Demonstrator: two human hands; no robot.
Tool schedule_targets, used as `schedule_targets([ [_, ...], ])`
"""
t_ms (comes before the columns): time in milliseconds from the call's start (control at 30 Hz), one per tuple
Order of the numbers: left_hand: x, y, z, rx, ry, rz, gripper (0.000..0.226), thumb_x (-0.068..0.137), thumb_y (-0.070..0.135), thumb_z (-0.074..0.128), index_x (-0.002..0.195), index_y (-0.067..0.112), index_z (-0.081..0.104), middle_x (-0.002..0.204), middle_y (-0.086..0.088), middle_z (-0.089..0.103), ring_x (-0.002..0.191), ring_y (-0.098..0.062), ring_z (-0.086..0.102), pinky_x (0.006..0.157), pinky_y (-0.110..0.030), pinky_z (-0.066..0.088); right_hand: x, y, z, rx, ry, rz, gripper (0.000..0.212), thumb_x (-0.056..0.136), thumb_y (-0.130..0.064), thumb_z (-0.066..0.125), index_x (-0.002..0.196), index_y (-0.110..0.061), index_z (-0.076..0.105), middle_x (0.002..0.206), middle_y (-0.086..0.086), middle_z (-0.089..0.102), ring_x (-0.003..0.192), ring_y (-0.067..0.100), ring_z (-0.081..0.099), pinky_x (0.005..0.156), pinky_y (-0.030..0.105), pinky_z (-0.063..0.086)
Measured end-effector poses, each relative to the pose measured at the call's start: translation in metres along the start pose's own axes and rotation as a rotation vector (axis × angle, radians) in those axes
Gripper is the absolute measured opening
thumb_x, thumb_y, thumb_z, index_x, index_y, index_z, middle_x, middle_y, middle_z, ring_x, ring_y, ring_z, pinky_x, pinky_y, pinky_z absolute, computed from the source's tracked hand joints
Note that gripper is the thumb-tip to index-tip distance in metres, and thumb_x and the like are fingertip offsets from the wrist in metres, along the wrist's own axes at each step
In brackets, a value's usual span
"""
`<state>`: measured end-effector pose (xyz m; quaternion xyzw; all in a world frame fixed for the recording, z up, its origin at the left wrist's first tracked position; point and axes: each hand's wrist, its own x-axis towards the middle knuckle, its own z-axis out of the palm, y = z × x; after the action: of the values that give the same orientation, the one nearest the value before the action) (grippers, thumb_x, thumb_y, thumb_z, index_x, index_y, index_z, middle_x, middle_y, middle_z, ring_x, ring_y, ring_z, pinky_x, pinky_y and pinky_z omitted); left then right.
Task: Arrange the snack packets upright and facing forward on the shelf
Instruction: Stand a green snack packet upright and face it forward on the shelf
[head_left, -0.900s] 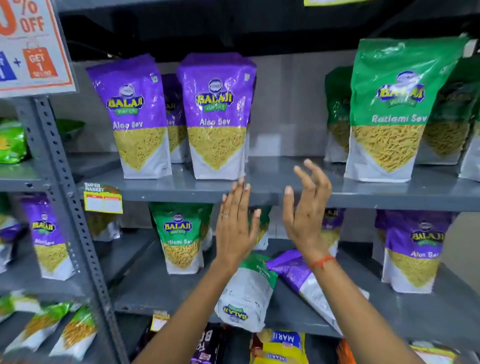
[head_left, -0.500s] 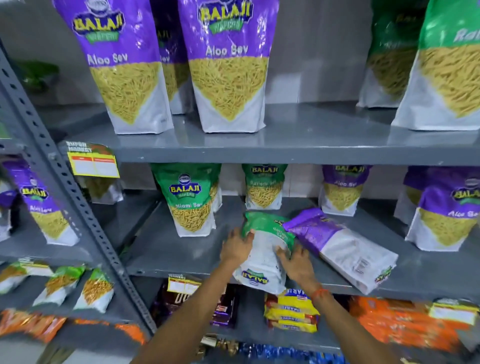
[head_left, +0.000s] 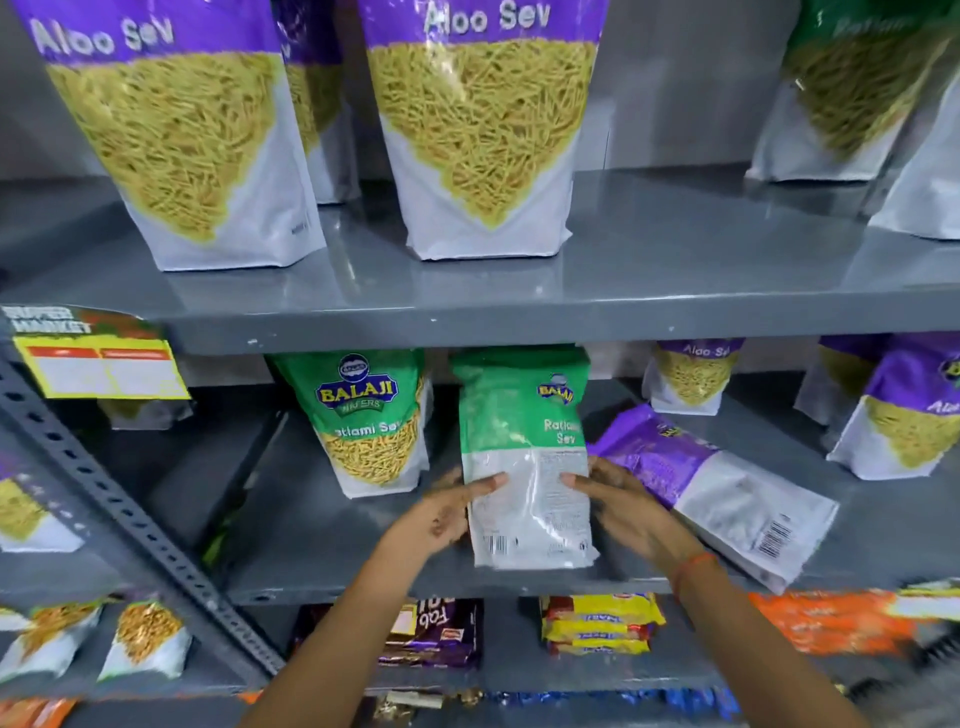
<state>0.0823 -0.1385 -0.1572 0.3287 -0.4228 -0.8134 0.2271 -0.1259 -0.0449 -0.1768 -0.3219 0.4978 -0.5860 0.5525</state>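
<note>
Both hands, left hand (head_left: 441, 514) and right hand (head_left: 623, 512), grasp the sides of a green packet (head_left: 524, 457) standing upright near the shelf's (head_left: 363, 561) front edge, back panel outward, likely steadying it to turn. A purple packet (head_left: 711, 488) lies flat beside it.

A single head-worn view is given, so no part of the scene is shared with another view. The grey metal shelving unit (head_left: 519, 317) is faced straight on and slightly downward, from close range. The top of the frame is filled by the lower halves of the tall purple-and-white sev pouches (head_left: 478, 130), cut off at the top edge. The middle grey shelf board (head_left: 322, 545) is centred, and the forearms are seen entering from the near bottom edge.
</note>
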Motion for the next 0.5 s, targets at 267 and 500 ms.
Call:
schedule_targets([
  [267,0.057,0.021,0.008,0.144,0.159,0.337,0.037,0.079,-0.015,0.058,0.099,0.016,0.060,0.085,0.010,0.076,0.083,-0.004,0.069,0.081,-0.027,0.052,0.045,-0.025,-0.008,-0.289,0.239,-0.226,0.037,0.074,0.010,0.066,0.097,-0.017,0.055,0.100,0.007,0.067,0.091,0.019,0.061,0.078,0.026,0.054],
  [500,0.043,-0.029,0.048,0.699,0.654,0.582,0.052,0.072,0.018,0.074,0.119,0.016,0.052,0.110,-0.009,0.057,0.102,-0.027,0.052,0.094,-0.042,0.041,0.053,-0.002,-0.016,-0.395,0.400,-0.291,0.047,0.074,0.018,0.039,0.080,-0.025,0.059,0.095,0.016,0.064,0.084,0.021,0.057,0.081,0.039,0.049],
])
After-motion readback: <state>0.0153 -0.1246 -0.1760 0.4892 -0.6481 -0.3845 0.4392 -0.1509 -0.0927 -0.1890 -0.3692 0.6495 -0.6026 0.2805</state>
